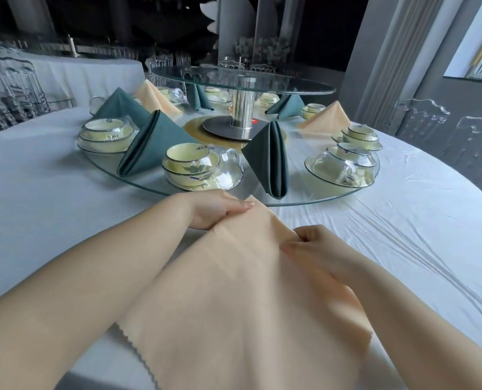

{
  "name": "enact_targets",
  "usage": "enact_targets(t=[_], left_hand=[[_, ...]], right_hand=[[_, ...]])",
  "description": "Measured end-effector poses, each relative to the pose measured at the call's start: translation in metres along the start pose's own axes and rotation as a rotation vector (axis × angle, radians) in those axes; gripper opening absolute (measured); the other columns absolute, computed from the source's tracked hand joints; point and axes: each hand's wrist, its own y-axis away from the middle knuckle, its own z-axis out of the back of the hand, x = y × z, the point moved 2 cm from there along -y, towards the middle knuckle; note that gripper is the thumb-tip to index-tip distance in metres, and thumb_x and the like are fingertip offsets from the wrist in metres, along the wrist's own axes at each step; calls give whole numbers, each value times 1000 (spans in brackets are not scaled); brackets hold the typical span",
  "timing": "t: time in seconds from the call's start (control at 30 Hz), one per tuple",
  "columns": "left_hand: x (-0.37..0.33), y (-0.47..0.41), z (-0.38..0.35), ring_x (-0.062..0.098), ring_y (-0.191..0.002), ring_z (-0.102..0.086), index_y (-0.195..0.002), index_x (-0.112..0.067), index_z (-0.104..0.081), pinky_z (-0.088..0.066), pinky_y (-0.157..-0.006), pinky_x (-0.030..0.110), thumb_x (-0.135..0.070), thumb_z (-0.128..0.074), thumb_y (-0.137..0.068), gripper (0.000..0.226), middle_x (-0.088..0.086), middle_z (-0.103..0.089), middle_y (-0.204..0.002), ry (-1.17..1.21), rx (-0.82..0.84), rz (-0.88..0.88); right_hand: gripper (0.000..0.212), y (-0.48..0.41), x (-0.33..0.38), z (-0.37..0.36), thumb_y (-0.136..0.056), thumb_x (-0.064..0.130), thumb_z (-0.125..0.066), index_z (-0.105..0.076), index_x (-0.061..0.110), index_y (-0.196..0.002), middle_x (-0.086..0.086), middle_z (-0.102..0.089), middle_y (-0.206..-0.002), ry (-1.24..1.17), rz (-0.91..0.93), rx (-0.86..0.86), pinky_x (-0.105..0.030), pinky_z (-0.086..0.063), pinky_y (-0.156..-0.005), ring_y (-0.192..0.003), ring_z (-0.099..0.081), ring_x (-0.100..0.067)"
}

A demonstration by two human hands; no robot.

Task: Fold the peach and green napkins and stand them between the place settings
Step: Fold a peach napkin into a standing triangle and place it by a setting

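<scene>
"How far along is the person?"

"Partway, by the look of it. Folded napkins already stand between the bowl sets (pixel 190 164) on the glass turntable (pixel 330 199): a near green napkin (pixel 270 159), a second green napkin (pixel 152 142), a standing peach napkin (pixel 328 117) farther back."

"And the one being worked?"

"The loose peach napkin (pixel 234 291) drapes over the white tabletop (pixel 51 192) toward the person, not yet shaped. The left hand (pixel 209 209) grips its far corner with curled fingers; the right hand (pixel 315 246) pinches the edge beside it. Folding and standing it are left."
</scene>
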Motion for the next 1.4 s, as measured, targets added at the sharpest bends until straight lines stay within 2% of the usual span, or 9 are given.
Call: enact_targets(t=[0.17,0.37,0.53,0.67,0.83,1.03,1.17,1.3,1.4], left_hand=[[16,20,19,7,-81,-63,-106,-10,-61,-50,-68,12,-15,-55,-89,19,3,-66,-96,-50,6,10],[39,65,45,2,-65,-62,-96,-10,-69,-45,-54,12,-7,-72,-72,24,-6,-71,-76,-479,88,181],[43,67,54,10,-58,-56,-70,-16,-66,-42,-49,15,1,-70,-75,18,-8,-64,-56,-615,-115,175],[46,58,57,9,-60,-54,-75,-15,-63,-42,-51,13,0,-70,-75,18,-4,-61,-67,-647,-312,66],[58,69,65,-1,-55,-59,-74,-22,-64,-44,-55,6,-1,-78,-63,27,-11,-66,-59,-486,-354,-67],[65,97,76,-3,-52,-59,-77,-19,-65,-45,-54,8,-10,-68,-46,33,-9,-66,-57,-511,-236,51],[70,98,70,-3,-43,-53,-75,-14,-64,-42,-48,10,9,-70,-65,26,-2,-63,-61,-634,-278,77],[73,104,67,1,-54,-53,-65,-24,-56,-37,-51,9,5,-70,-70,32,-7,-58,-64,-789,-435,-79],[87,117,65,2,-67,-53,-61,-28,-52,-36,-60,8,2,-70,-73,37,-8,-59,-67,-839,-585,-290]], right_hand=[[12,-1,-1,6,-82,14,-55,-49,15,-72,3,-39,-57,-6,-9,-10,-11,-22,-33,-35,-31,-3],[11,-15,11,5,-83,15,-54,-51,14,-72,4,-40,-60,62,20,-36,-9,-24,-33,-51,-35,-10],[12,-36,21,1,-82,13,-52,-45,15,-72,2,-33,-62,127,71,-54,-15,-19,-34,-54,-28,-13],[21,-51,20,5,-82,10,-52,-43,15,-64,2,-35,-59,150,74,-112,-15,-23,-36,-53,-30,-13],[23,-34,3,34,-84,-1,-54,-59,14,-100,-1,-58,-79,106,-29,26,-13,-37,-49,-63,-46,-11],[22,2,-25,45,-79,1,-59,-61,21,-88,4,-58,-79,251,-71,118,-19,-37,-58,-66,-50,-11],[21,4,-32,36,-76,2,-60,-57,23,-76,-1,-56,-79,321,-82,20,-27,-38,-63,-72,-50,-20],[28,9,-34,33,-76,0,-62,-47,20,-64,6,-47,-68,375,47,-131,-15,-29,-49,-60,-41,-8],[39,20,-41,30,-76,-1,-63,-40,25,-59,9,-44,-65,401,166,-243,-13,-28,-53,-66,-42,-16]])
